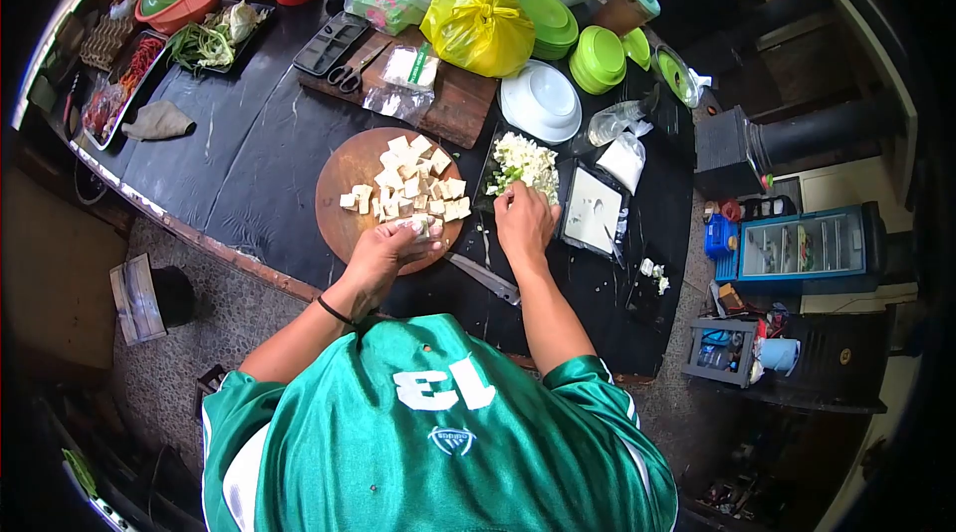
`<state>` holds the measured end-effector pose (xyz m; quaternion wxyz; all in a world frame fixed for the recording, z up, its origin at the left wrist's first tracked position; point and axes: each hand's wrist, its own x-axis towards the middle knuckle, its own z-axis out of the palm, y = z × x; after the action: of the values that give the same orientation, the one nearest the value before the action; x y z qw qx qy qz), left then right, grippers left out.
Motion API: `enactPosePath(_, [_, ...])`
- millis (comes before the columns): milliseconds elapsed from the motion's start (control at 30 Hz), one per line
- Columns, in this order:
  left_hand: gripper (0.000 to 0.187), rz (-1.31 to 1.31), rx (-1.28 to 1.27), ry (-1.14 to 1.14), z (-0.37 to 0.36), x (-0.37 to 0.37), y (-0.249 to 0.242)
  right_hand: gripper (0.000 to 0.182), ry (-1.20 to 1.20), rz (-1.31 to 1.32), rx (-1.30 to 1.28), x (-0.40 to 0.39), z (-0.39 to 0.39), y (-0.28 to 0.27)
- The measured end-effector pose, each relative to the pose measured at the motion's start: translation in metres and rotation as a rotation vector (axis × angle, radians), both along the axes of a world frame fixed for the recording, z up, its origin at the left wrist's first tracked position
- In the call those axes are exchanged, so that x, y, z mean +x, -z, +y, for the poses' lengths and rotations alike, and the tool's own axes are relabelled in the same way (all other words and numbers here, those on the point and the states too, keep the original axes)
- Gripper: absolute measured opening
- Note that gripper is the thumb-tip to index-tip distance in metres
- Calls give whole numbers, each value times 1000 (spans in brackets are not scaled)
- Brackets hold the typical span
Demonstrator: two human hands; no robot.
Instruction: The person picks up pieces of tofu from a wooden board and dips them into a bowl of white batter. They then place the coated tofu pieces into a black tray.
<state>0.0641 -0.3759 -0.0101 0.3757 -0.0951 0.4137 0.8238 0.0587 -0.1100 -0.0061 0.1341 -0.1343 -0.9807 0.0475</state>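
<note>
My left hand (pixel 390 247) is closed around a tofu piece (pixel 418 224) with pale bits at its top, over the near edge of a round wooden board (pixel 344 149). Many cut tofu pieces (pixel 403 179) are heaped on that board. The fingers of my right hand (pixel 526 219) are bunched together in chopped white and green vegetables (pixel 528 162) on a dark tray; the fingertips are partly hidden. Between my forearms lies a knife (pixel 483 279), its blade partly past the board. A tray of white batter or powder (pixel 595 211) sits right of my right hand.
Behind the board is a thick wooden block (pixel 458 119) with scissors (pixel 354 72) and packets. Beyond stand a yellow plastic bag (pixel 480 31), white bowls (pixel 541 102) and green plates (pixel 597 59). A bag of white powder (pixel 624 162) lies at right; a grey cloth (pixel 159 121) at left.
</note>
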Motion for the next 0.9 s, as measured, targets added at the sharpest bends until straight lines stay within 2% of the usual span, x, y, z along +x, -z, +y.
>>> enactPosePath(133, [35,-11,-13,-9,0,-1,-1,11,37,40,-116,9,-4,-15])
enactPosePath(200, [34,-13,-19,-2,1,-1,3,14,70,108,-380,10,1,-17])
enactPosePath(267, [33,-18,-18,4,3,0,3,16,27,148,-294,10,19,-3])
enactPosePath(367, [33,-17,-4,8,4,0,3,19,92,139,-548,8,29,1])
enactPosePath(400, [32,-13,9,12,4,0,4,19,92,139,-547,7,32,0])
enactPosePath(467, [32,-17,9,12,5,0,5,18,209,-4,-790,4,37,-3])
enactPosePath(600, [31,-21,15,13,5,0,5,17,146,-45,-620,4,35,-14])
enactPosePath(667, [31,-15,11,15,4,-1,6,18,-12,59,-508,3,42,-5])
enactPosePath(700, [31,-10,9,18,4,0,7,18,-12,59,-509,2,41,-6])
enactPosePath(800, [31,-5,3,15,3,-1,6,19,65,67,-624,0,40,-10])
enactPosePath(867, [31,-12,5,11,3,0,4,19,170,19,-833,-1,39,-13])
enactPosePath(900, [31,-20,8,7,3,0,4,19,169,19,-833,-1,41,-13])
